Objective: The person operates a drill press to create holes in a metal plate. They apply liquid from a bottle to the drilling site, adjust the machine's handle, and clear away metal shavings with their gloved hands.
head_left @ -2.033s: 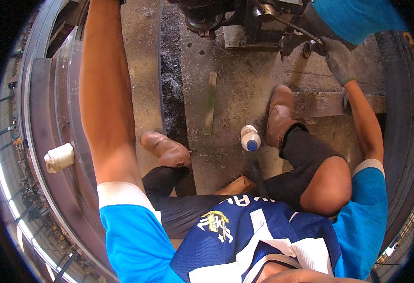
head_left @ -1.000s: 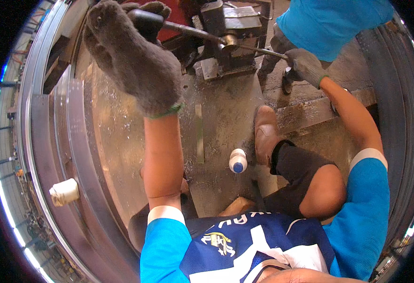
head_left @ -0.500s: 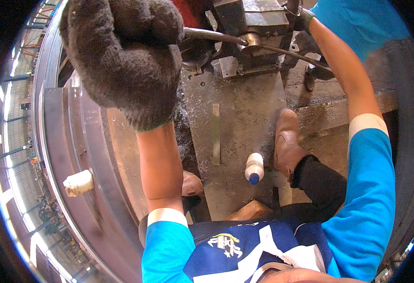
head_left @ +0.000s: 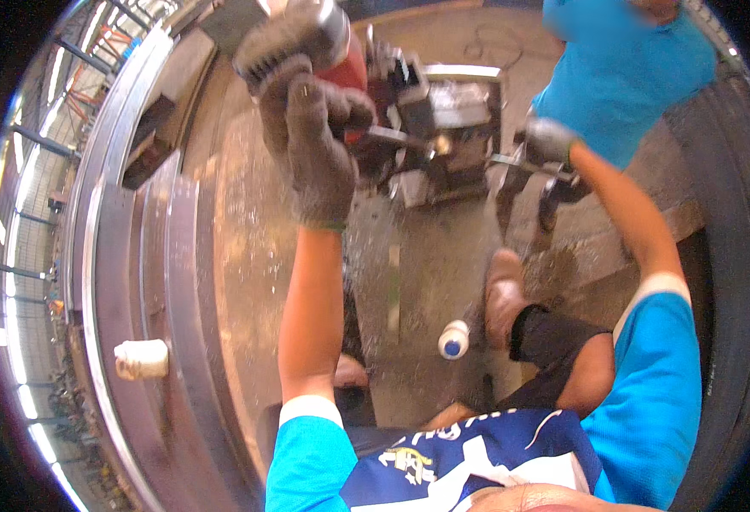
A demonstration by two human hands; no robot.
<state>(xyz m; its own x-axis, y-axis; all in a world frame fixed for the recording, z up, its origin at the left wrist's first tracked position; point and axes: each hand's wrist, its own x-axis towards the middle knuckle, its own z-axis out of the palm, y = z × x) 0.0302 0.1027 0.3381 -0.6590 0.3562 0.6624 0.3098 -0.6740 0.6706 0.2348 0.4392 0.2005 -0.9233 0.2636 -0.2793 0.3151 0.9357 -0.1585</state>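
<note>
My left hand (head_left: 317,149), in a dark grey knitted work glove, is raised at the upper left. Its fingers are curled at the outer end of a metal lever (head_left: 399,136), which runs to a round bright hub on a dark machine (head_left: 456,107). A rounded dark part (head_left: 294,43) with a ridged edge and a silvery end stands just above that glove; motion blur softens it. My right hand (head_left: 552,142), gloved too, is closed at the machine's right side, beside a thin metal bar (head_left: 507,160). What its fingers hold is hidden and blurred.
Another person in a blue shirt (head_left: 605,77) stands close at the far right. A white bottle with a blue cap (head_left: 454,339) is on the floor by my brown shoe (head_left: 503,294). Long steel beams (head_left: 157,264) line the left, with a whitish container (head_left: 142,359) on them.
The view has shifted, showing more of the machine and the other person. My left glove appears farther off and lower in the picture; my right glove has come down in the picture.
</note>
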